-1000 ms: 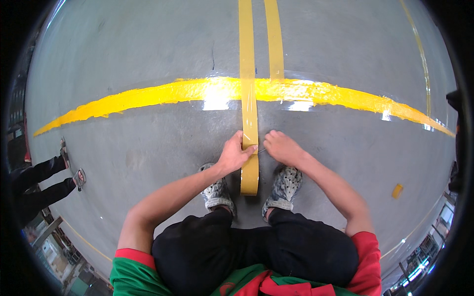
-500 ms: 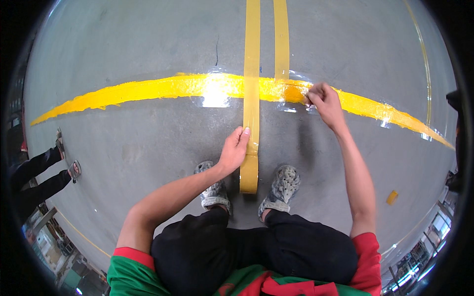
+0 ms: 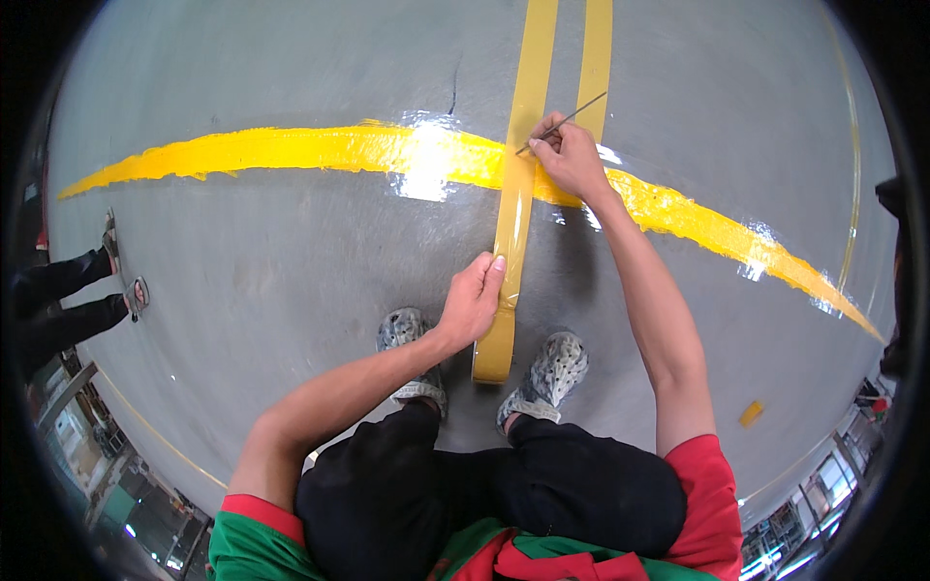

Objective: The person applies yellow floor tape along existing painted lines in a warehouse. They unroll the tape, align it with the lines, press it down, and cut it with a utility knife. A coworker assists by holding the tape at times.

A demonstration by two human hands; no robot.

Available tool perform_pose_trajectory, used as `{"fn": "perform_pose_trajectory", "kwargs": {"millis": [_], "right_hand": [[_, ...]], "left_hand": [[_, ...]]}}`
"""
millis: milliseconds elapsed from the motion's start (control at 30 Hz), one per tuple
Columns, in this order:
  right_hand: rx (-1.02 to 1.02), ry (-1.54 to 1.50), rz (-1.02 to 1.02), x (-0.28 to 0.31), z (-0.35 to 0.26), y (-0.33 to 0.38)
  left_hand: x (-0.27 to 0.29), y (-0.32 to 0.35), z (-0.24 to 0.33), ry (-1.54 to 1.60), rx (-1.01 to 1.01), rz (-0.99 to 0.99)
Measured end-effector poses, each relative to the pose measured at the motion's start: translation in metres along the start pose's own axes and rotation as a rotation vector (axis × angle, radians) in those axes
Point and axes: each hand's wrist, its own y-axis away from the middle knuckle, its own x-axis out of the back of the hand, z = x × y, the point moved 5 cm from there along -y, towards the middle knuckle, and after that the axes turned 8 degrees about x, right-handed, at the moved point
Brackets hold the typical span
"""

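Floor: I see grey, glossy concrete [image 3: 291,290] with glare patches and a dark crack at the far middle.
Painted band: a broad yellow stripe [image 3: 291,147] runs left to right across the far floor, wet-looking and ragged at its edges.
Tape: a yellow tape strip [image 3: 515,203] runs from near to far over the band; its near end curls up just ahead of the shoes. A second yellow line [image 3: 596,48] lies just right of it, farther off.
Left hand: my left hand [image 3: 472,302] is closed on the near part of the tape, fingers wrapped over its left edge.
Right hand: my right hand [image 3: 572,160] is pinched shut on a thin blade [image 3: 572,114], its tip at the tape where the tape crosses the band.
Stance: I am crouched, grey shoes [image 3: 552,373] either side of the tape's near end.
Room: at the far left a second person's legs and sandals [image 3: 126,290] stand on the floor. Racks and clutter line the near edges, blurred. A small yellow scrap [image 3: 751,413] lies on the floor at right.
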Motion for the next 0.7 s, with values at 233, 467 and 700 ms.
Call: {"fn": "perform_pose_trajectory", "kwargs": {"millis": [233,467,700], "right_hand": [[0.207,0.204,-0.033,-0.009,-0.014,0.005],[0.28,0.264,-0.001,-0.017,-0.015,0.011],[0.296,0.292,0.017,-0.02,-0.017,0.017]], "left_hand": [[0.002,0.0,0.009,-0.061,0.007,0.005],[-0.001,0.003,0.013,-0.101,-0.033,0.041],[-0.003,0.003,0.014,-0.182,-0.092,0.076]]}}
